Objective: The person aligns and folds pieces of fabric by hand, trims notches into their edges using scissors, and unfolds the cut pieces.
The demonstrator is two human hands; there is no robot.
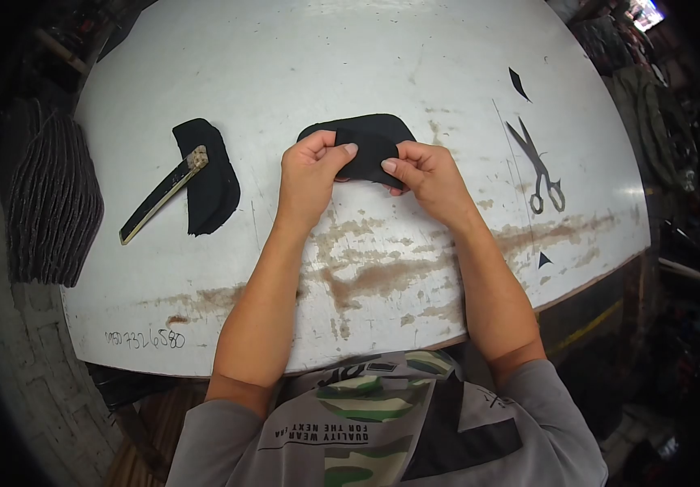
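Note:
Both hands hold a small black fabric piece (368, 154) above the white table. My left hand (316, 166) pinches its left side between thumb and fingers. On the right side, the thumb and fingers of my right hand (425, 172) are closed on the same piece. Behind it lies a larger rounded black fabric piece (378, 122), partly covered by the hands; whether the two pieces are joined I cannot tell. To the left, a stapler-like tool (163, 193) with a worn, stained head rests on a curved black fabric piece (218, 174).
Metal scissors (538, 166) lie at the right of the stained white table (285, 57), between a dark scrap (518, 84) and a small triangular scrap (545, 260). A stack of dark fabric (49, 195) hangs at the left edge. Handwritten digits mark the table's front left.

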